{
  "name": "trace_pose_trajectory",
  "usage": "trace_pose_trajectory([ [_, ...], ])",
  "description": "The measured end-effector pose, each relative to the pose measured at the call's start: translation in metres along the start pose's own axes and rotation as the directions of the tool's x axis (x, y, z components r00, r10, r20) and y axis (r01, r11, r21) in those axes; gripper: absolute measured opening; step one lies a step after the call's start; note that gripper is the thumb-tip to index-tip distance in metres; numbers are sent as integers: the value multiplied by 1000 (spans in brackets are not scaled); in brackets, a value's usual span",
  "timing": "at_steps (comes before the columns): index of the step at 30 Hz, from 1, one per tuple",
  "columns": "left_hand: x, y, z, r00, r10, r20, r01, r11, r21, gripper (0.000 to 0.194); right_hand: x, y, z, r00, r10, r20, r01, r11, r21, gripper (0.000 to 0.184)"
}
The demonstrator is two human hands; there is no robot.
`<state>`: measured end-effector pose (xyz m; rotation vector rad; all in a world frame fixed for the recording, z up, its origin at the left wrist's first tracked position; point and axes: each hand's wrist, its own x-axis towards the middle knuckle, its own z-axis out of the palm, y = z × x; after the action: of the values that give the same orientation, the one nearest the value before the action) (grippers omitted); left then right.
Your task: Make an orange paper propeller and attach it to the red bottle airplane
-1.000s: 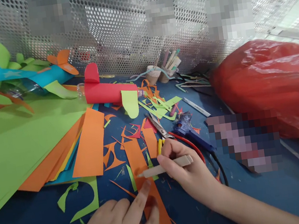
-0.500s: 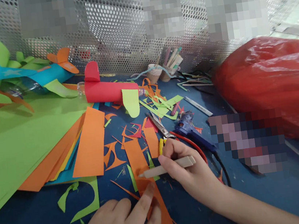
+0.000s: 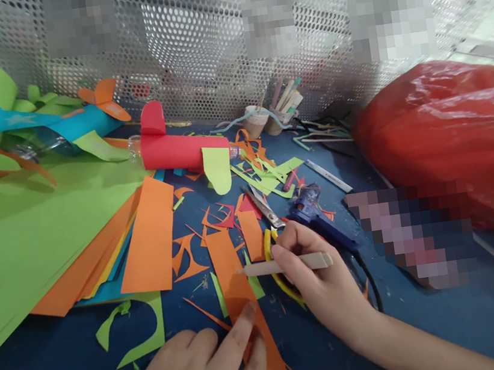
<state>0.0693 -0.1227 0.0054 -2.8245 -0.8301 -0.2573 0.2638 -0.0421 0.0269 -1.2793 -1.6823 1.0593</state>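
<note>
A long strip of orange paper (image 3: 231, 260) lies on the blue table, running up and away from me. My left hand (image 3: 192, 362) rests on its lower part, index finger stretched out and pressing the paper, nothing gripped. In my right hand (image 3: 324, 284) is a pale beige marker (image 3: 262, 268), pinched between thumb and fingers. The marker points left, its tip at the strip's right edge; whether it touches cannot be made out. Just beyond that hand lie scissors (image 3: 264, 208) with yellow and red handles, partly hidden by my fingers.
A blue glue gun (image 3: 324, 220) lies right of the scissors. Beyond are a red paper-wrapped bottle (image 3: 174, 150), paper scraps (image 3: 268, 176) and cups (image 3: 257, 122) of markers. Coloured sheets (image 3: 51, 217) are stacked left. A red plastic bag (image 3: 441, 141) bulges at right.
My right hand has moved slightly right and away from me, carrying the marker, so its tip shifts up the strip. More of the yellow scissor handle shows. My left hand stays in place.
</note>
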Motion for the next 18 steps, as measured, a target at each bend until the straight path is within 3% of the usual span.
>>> trace_pose_trajectory([
  [18, 0, 4, 4, 1000, -28, 7, 28, 999, 35, 42, -2, 4, 2, 984, -10, 179, -5, 997, 79, 26],
])
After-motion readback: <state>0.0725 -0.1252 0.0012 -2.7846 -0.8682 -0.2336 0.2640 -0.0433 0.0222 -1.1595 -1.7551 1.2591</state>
